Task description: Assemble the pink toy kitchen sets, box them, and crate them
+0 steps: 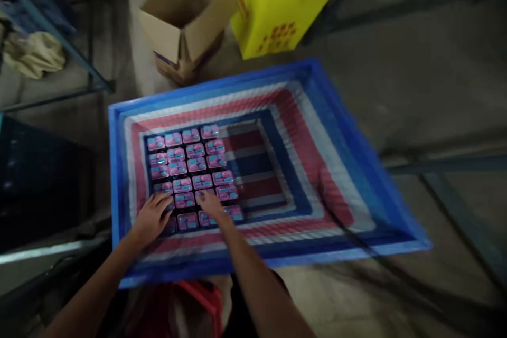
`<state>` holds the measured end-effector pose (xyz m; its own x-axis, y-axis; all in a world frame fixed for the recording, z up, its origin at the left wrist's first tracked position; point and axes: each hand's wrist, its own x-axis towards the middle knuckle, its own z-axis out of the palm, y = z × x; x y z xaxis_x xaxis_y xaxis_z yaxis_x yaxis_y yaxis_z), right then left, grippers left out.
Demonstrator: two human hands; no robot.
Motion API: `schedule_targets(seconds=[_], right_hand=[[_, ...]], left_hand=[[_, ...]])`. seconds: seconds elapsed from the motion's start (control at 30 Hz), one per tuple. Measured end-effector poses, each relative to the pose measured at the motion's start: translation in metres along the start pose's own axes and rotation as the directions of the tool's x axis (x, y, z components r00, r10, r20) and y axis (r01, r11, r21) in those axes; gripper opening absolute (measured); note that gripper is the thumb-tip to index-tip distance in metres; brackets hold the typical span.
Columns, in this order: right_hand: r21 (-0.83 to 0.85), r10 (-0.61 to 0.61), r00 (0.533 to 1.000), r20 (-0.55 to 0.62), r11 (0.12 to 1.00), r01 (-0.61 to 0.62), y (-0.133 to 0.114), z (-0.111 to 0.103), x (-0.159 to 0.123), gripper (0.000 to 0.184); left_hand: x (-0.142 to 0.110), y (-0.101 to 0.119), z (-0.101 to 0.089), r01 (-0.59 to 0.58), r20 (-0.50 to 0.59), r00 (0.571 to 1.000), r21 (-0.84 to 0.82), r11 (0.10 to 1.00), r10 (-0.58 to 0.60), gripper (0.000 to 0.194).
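Small pink-and-blue blister packs (pixel 195 164) lie in rows on the left part of a blue-rimmed tray (pixel 273 263). My left hand (pixel 152 216) rests at the left front of the rows, its fingers stretched over the edge packs and slightly apart. To its right, my right hand (pixel 210 203) reaches onto a pack in a near row, fingertips extended and touching it. Neither hand visibly lifts a pack. The hands partly cover the packs beneath them, and blur hides what is printed or moulded on the packs.
The tray is lined with red, white and blue striped sheeting (pixel 304 153). Beyond it stand an open cardboard box (pixel 164 34) and a yellow box (pixel 269 5). A dark cord (pixel 348 229) crosses the tray's right front. Something red (pixel 209 296) sits below the front rim.
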<state>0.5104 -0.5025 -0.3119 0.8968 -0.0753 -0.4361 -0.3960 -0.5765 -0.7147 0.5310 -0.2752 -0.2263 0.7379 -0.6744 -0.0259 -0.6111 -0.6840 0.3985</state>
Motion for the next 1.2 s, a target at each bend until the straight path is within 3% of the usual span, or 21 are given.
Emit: schedule_targets(seconds=[0.1,0.17,0.2,0.23,0.3,0.33,0.37,0.4,0.43,0.47,0.5,0.53,0.6,0.7,0.77,0.9,1.07,1.2], right_hand=[[0.010,-0.234,0.970,0.061,0.972,0.234,-0.087,0.046,-0.099,0.025],[0.081,-0.465,0.873,0.149,0.885,0.458,-0.147,0.078,-0.170,0.025],[0.132,-0.610,0.769,0.194,0.793,0.595,-0.175,0.091,-0.205,0.026],[0.186,-0.753,0.618,0.226,0.656,0.731,-0.201,0.103,-0.240,0.027],[0.273,-0.944,0.225,0.241,0.288,0.918,-0.242,0.121,-0.305,0.029],[0.295,-0.972,0.033,0.234,0.103,0.950,-0.258,0.129,-0.333,0.030],[0.303,-0.965,-0.121,0.233,-0.047,0.952,-0.272,0.136,-0.359,0.030],[0.306,-0.943,-0.229,0.243,-0.149,0.940,-0.283,0.144,-0.382,0.030],[0.310,-0.916,-0.304,0.263,-0.218,0.925,-0.292,0.153,-0.401,0.030],[0.313,-0.890,-0.351,0.292,-0.258,0.914,-0.299,0.163,-0.417,0.031],[0.312,-0.869,-0.371,0.328,-0.271,0.911,-0.305,0.173,-0.430,0.033],[0.301,-0.854,-0.362,0.373,-0.258,0.918,-0.310,0.184,-0.440,0.038],[0.232,-0.831,-0.265,0.490,-0.169,0.958,-0.315,0.205,-0.451,0.052],[0.055,-0.761,-0.083,0.644,-0.062,0.997,-0.315,0.225,-0.453,0.060],[-0.014,-0.715,-0.053,0.697,-0.087,0.996,-0.312,0.230,-0.450,0.057],[-0.069,-0.696,-0.054,0.716,-0.148,0.987,-0.302,0.236,-0.440,0.053],[-0.087,-0.764,-0.104,0.637,-0.206,0.975,-0.282,0.245,-0.422,0.052],[-0.019,-0.742,-0.235,0.627,-0.316,0.948,-0.271,0.243,-0.401,0.059]], left_hand=[[-0.152,0.049,-0.076,0.094,-0.041,0.995,0.049,0.994,-0.092,0.027],[-0.251,0.091,-0.130,0.183,-0.092,0.980,0.095,0.979,-0.174,0.031],[-0.299,0.115,-0.154,0.239,-0.136,0.965,0.124,0.963,-0.222,0.038],[-0.347,0.143,-0.174,0.301,-0.195,0.944,0.164,0.940,-0.268,0.047],[-0.441,0.203,-0.195,0.446,-0.321,0.877,0.273,0.852,-0.357,0.068],[-0.485,0.234,-0.194,0.517,-0.370,0.841,0.333,0.789,-0.395,0.076],[-0.527,0.263,-0.186,0.585,-0.411,0.801,0.384,0.714,-0.435,0.081],[-0.565,0.290,-0.173,0.641,-0.433,0.764,0.422,0.641,-0.479,0.082],[-0.599,0.313,-0.156,0.697,-0.457,0.716,0.437,0.568,-0.528,0.082],[-0.629,0.331,-0.138,0.758,-0.490,0.652,0.434,0.488,-0.578,0.083],[-0.652,0.345,-0.120,0.797,-0.505,0.602,0.430,0.424,-0.619,0.085],[-0.671,0.354,-0.103,0.818,-0.516,0.570,0.429,0.384,-0.639,0.086],[-0.693,0.362,-0.079,0.821,-0.511,0.560,0.445,0.357,-0.652,0.087],[-0.699,0.362,-0.063,0.815,-0.463,0.560,0.459,0.354,-0.687,0.088],[-0.696,0.361,-0.058,0.840,-0.421,0.515,0.419,0.344,-0.747,0.087],[-0.689,0.364,-0.051,0.878,-0.327,0.461,0.302,0.371,-0.825,0.086],[-0.681,0.372,-0.052,0.893,-0.274,0.450,0.149,0.425,-0.850,0.076],[-0.666,0.378,-0.058,0.909,-0.311,0.410,0.060,0.412,-0.858,0.060]])
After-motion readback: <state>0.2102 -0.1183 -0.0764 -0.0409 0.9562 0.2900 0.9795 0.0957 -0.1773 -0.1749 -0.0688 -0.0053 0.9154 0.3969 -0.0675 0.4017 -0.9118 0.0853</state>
